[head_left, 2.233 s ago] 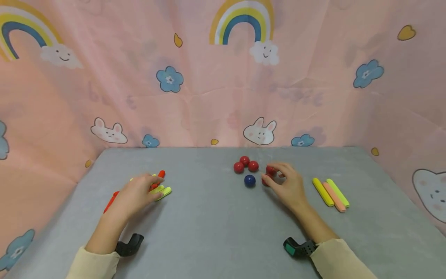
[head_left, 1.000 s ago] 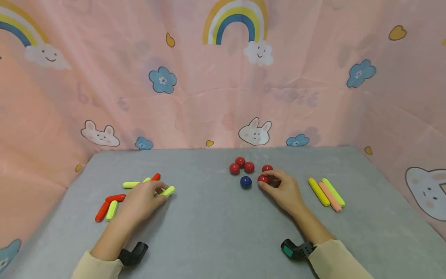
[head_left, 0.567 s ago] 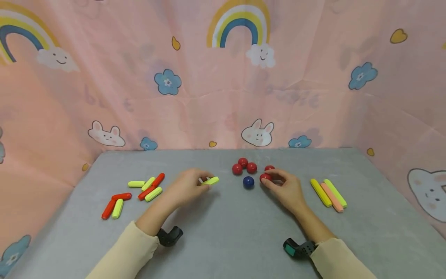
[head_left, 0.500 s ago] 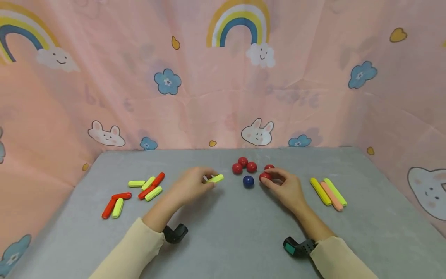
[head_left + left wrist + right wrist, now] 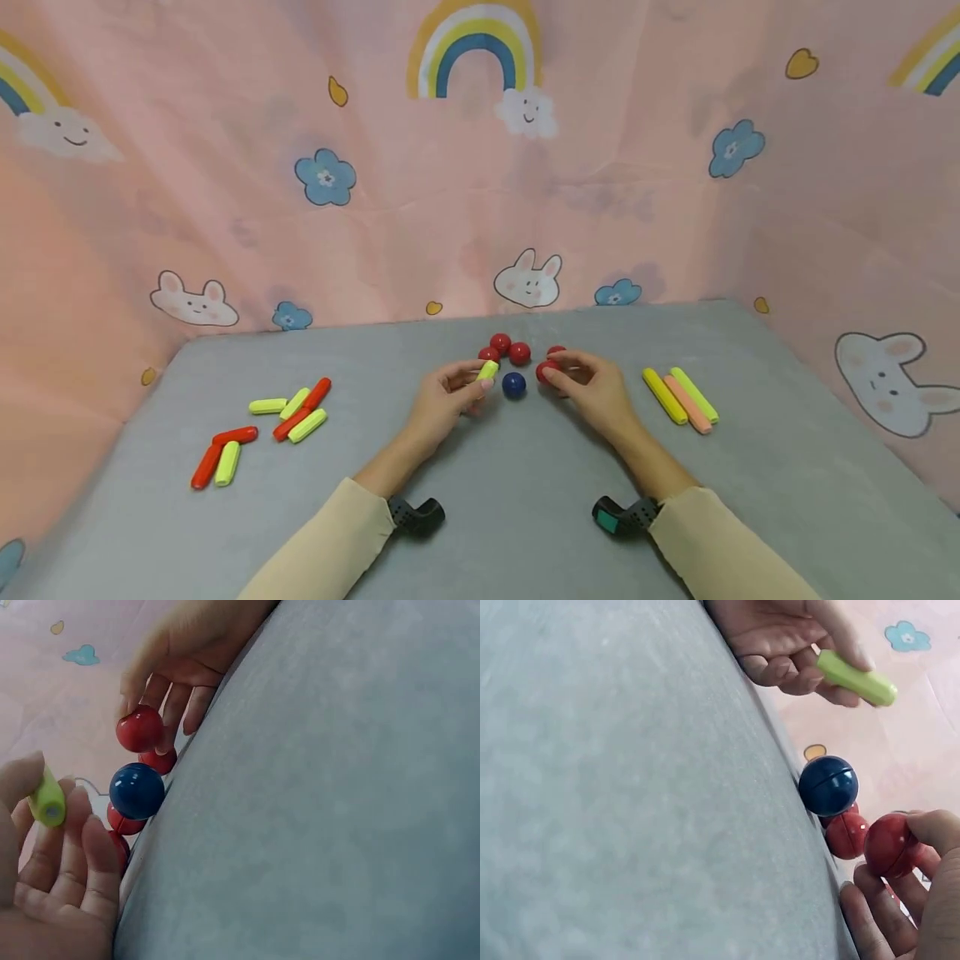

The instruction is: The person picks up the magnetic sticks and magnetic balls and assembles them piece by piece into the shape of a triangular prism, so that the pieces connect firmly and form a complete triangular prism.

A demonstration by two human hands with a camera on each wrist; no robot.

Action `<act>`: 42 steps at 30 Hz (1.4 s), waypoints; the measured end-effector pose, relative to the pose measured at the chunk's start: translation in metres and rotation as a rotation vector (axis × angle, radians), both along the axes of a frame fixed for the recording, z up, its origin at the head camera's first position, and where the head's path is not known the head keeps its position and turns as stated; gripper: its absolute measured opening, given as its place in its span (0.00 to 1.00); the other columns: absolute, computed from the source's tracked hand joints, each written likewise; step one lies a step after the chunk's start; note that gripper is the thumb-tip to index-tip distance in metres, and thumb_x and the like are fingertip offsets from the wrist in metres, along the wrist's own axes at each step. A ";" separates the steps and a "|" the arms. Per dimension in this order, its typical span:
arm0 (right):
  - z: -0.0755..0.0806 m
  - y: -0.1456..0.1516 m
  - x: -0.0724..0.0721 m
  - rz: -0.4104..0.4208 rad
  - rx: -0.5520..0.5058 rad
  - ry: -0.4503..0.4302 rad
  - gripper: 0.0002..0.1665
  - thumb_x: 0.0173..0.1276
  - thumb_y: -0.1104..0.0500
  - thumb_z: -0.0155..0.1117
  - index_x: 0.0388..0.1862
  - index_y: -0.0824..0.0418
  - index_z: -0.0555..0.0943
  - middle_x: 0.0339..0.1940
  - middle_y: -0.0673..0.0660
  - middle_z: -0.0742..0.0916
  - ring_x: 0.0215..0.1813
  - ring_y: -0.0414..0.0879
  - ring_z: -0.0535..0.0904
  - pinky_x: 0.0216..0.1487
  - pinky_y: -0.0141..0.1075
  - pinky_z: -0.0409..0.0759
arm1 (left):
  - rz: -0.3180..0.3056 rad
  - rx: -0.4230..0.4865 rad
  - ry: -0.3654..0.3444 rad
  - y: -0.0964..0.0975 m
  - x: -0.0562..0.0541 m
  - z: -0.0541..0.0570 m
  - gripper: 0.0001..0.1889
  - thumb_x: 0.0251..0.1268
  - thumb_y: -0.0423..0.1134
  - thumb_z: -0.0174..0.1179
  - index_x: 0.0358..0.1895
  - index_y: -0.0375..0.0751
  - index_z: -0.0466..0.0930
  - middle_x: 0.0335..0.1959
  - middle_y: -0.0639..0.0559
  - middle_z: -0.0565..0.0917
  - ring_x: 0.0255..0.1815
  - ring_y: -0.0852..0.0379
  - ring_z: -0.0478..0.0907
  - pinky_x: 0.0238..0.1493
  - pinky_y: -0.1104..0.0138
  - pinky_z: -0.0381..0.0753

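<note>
My left hand [image 5: 446, 402] pinches a short yellow-green stick [image 5: 489, 370] between thumb and fingers, just left of a dark blue ball [image 5: 513, 385]. From the left wrist view, the stick [image 5: 49, 801] shows a blunt end with a greyish centre. Across from it, my right hand [image 5: 600, 396] holds a glossy red ball [image 5: 546, 372] at its fingertips. Thumb on one side and fingers on the other grip this red ball [image 5: 887, 846] in the right wrist view. The blue ball [image 5: 829, 786] lies between the two hands, touched by neither.
Several red balls [image 5: 519, 353] sit behind the blue one, one partly hidden by my right hand. Several red [image 5: 236, 436] and yellow-green sticks [image 5: 307, 426] lie on the grey table [image 5: 510, 517] at left. Yellow [image 5: 665, 397], peach [image 5: 687, 405] and yellow-green sticks lie at right.
My left hand has picked the yellow-green stick from the left pile and carried it right, turning it more upright near the balls. My right hand has stayed near its place, now gripping the red ball.
</note>
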State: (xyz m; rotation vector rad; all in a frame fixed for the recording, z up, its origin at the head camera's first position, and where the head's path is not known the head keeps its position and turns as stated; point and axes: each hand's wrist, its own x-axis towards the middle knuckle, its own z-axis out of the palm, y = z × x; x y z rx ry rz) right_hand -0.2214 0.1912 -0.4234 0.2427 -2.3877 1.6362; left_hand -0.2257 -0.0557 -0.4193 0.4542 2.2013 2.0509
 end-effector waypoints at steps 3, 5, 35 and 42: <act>0.005 -0.009 0.000 0.034 -0.173 -0.085 0.23 0.71 0.55 0.68 0.59 0.67 0.81 0.52 0.61 0.87 0.42 0.36 0.86 0.40 0.31 0.88 | 0.002 -0.027 0.001 -0.007 0.002 -0.001 0.18 0.67 0.34 0.65 0.59 0.36 0.82 0.39 0.49 0.85 0.32 0.62 0.80 0.33 0.72 0.81; 0.008 -0.015 0.000 0.067 -0.336 -0.158 0.26 0.74 0.53 0.65 0.63 0.68 0.78 0.52 0.55 0.87 0.44 0.37 0.86 0.42 0.34 0.88 | -0.004 -0.058 0.021 -0.010 0.002 -0.002 0.18 0.66 0.35 0.66 0.58 0.38 0.84 0.40 0.47 0.86 0.32 0.63 0.80 0.32 0.72 0.81; 0.004 -0.013 0.001 0.302 -0.308 -0.209 0.24 0.75 0.60 0.62 0.63 0.74 0.75 0.50 0.49 0.82 0.48 0.40 0.83 0.49 0.33 0.87 | -0.114 -0.211 0.060 -0.004 -0.001 -0.001 0.16 0.60 0.37 0.72 0.51 0.40 0.87 0.42 0.43 0.89 0.30 0.62 0.77 0.30 0.74 0.75; 0.004 -0.013 0.001 0.330 -0.269 -0.199 0.23 0.73 0.60 0.64 0.62 0.73 0.76 0.49 0.45 0.85 0.45 0.38 0.86 0.49 0.33 0.87 | -0.114 -0.224 0.069 -0.003 -0.003 -0.002 0.15 0.60 0.35 0.72 0.51 0.39 0.87 0.42 0.42 0.89 0.31 0.62 0.77 0.30 0.74 0.75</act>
